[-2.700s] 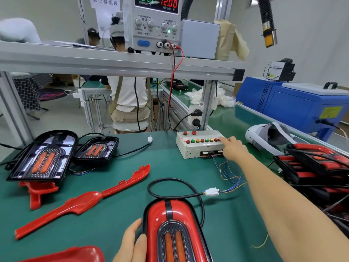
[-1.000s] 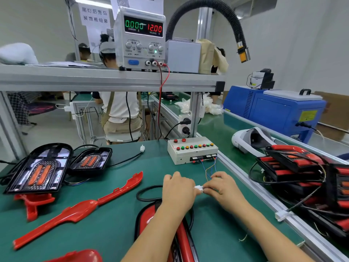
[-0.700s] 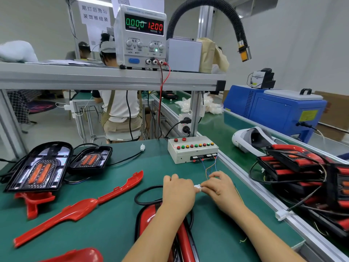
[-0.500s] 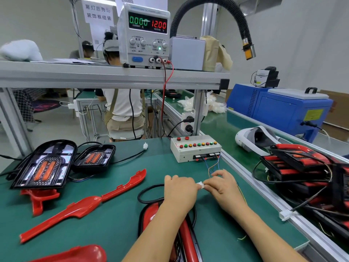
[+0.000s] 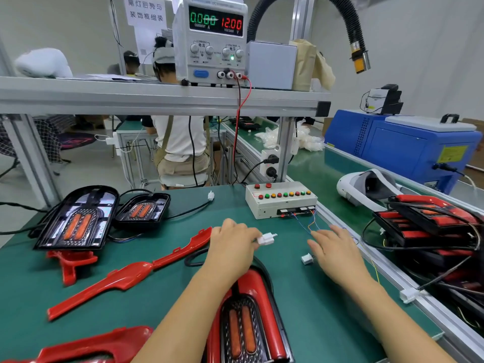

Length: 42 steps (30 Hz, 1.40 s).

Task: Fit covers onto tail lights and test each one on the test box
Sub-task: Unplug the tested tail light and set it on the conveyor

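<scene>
Left hand [image 5: 233, 247]: fingers curled, pinching white cable connector [image 5: 266, 238], held just above green mat [image 5: 301, 297]. Right hand [image 5: 337, 254]: fingers loosely extended, holding nothing. Loose white plug [image 5: 307, 258]: on mat, just beside right thumb. Red-covered tail light [image 5: 246, 320]: on mat at near edge, partly under left forearm. Test box [image 5: 281, 203]: beyond both hands.
</scene>
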### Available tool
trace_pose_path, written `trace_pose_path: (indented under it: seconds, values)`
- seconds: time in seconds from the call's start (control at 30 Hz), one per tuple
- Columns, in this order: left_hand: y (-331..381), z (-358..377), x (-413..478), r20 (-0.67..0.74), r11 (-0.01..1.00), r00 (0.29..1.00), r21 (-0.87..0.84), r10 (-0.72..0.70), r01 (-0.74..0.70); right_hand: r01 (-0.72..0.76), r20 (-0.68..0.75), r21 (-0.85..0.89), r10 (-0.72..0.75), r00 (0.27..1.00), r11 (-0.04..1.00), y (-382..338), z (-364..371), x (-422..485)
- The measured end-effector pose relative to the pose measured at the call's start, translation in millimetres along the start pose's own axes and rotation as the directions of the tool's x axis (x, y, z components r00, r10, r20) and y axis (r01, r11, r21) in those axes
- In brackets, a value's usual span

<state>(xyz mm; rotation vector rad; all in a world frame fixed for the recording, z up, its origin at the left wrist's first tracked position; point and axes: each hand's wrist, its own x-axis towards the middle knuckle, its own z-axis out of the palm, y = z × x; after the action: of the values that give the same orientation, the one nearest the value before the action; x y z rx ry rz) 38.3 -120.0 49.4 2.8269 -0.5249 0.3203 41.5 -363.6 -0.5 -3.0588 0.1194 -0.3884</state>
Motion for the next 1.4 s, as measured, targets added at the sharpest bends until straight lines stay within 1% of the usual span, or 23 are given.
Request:
trace_pose_path:
  seconds: [0.03,0.07,0.1,0.13,0.17,0.2,0.23,0.27,0.3,0.37,0.43,0.5,0.57,0.63,0.7,0.8,0.87,0.93,1.07,1.13,1.23,1.3,1.4]
  values:
    - [2,1,-2,-0.004,0.999,0.999,0.01,0.033,-0.032,0.008,-0.041,0.165,-0.001,0.999,0.986,-11,-8,-3]
    - [5,2,-5,0.006,0.997,0.998,0.015,0.069,-0.069,0.01,-0.023,0.381,-0.002,1.0,0.924,-23,-17,-6]
    - [9,3,-8,0.023,0.994,0.994,0.018,0.106,-0.107,-0.037,0.09,0.59,-0.019,0.996,0.807,-37,-29,-11]
    - [13,4,-11,0.044,0.991,0.99,0.006,0.135,-0.136,-0.146,0.267,0.731,-0.083,0.96,0.666,-51,-40,-16]
    - [16,6,-16,0.053,0.989,0.987,-0.035,0.149,-0.147,-0.263,0.426,0.782,-0.176,0.888,0.565,-62,-49,-22]
    - [19,6,-21,0.052,0.986,0.991,-0.115,0.125,-0.118,-0.326,0.52,0.784,-0.272,0.81,0.529,-69,-55,-26]
    - [20,5,-27,0.045,0.974,0.996,-0.215,0.076,-0.065,-0.332,0.554,0.785,-0.352,0.754,0.524,-73,-58,-30]
    - [20,2,-34,0.04,0.949,0.999,-0.315,0.028,-0.014,-0.315,0.553,0.795,-0.405,0.728,0.519,-75,-59,-33]
    - [17,-3,-40,0.029,0.929,1.0,-0.37,-0.008,0.019,-0.292,0.54,0.803,-0.426,0.726,0.52,-76,-59,-36]
    - [6,-16,-56,-0.005,0.94,0.995,-0.33,-0.099,0.092,-0.298,0.532,0.801,-0.389,0.752,0.519,-74,-56,-39]
    - [-10,-31,-77,-0.041,0.954,0.971,-0.203,-0.235,0.222,-0.328,0.533,0.795,-0.329,0.78,0.511,-72,-52,-42]
    - [-24,-43,-101,0.054,0.92,0.926,-0.104,-0.374,0.377,-0.36,0.543,0.789,-0.291,0.788,0.497,-72,-48,-47]
    - [-28,-48,-124,0.221,0.897,0.878,-0.026,-0.425,0.441,-0.397,0.56,0.786,-0.272,0.783,0.474,-74,-45,-53]
    - [-24,-46,-140,0.335,0.905,0.849,0.027,-0.408,0.424,-0.426,0.57,0.785,-0.254,0.782,0.45,-76,-43,-59]
    - [-17,-40,-149,0.409,0.911,0.83,0.01,-0.379,0.411,-0.437,0.572,0.786,-0.246,0.783,0.437,-80,-43,-63]
    - [-12,-35,-160,0.51,0.86,0.779,-0.136,-0.365,0.492,-0.425,0.573,0.773,-0.231,0.787,0.471,-85,-44,-69]
    - [-14,-30,-164,0.541,0.808,0.769,-0.251,-0.339,0.533,-0.394,0.564,0.763,-0.23,0.793,0.512,-87,-43,-72]
    - [-18,-25,-166,0.536,0.763,0.782,-0.346,-0.317,0.546,-0.363,0.549,0.762,-0.238,0.801,0.536,-90,-43,-75]
    - [-23,-15,-163,0.513,0.693,0.821,-0.497,-0.251,0.522,-0.391,0.552,0.792,-0.279,0.786,0.469,-97,-42,-78]
    - [-24,-9,-161,0.436,0.649,0.854,-0.569,-0.283,0.505,-0.367,0.532,0.809,-0.305,0.79,0.459,-99,-41,-79]
    - [-23,0,-158,0.365,0.523,0.875,-0.703,-0.317,0.482,-0.343,0.487,0.83,-0.272,0.83,0.439,-103,-39,-75]
    - [-19,5,-156,0.333,0.393,0.869,-0.791,-0.365,0.469,-0.328,0.444,0.851,-0.228,0.866,0.411,-104,-38,-70]
    - [-11,14,-150,0.223,0.251,0.854,-0.894,-0.471,0.372,-0.283,0.379,0.871,-0.183,0.907,0.401,-109,-44,-64]
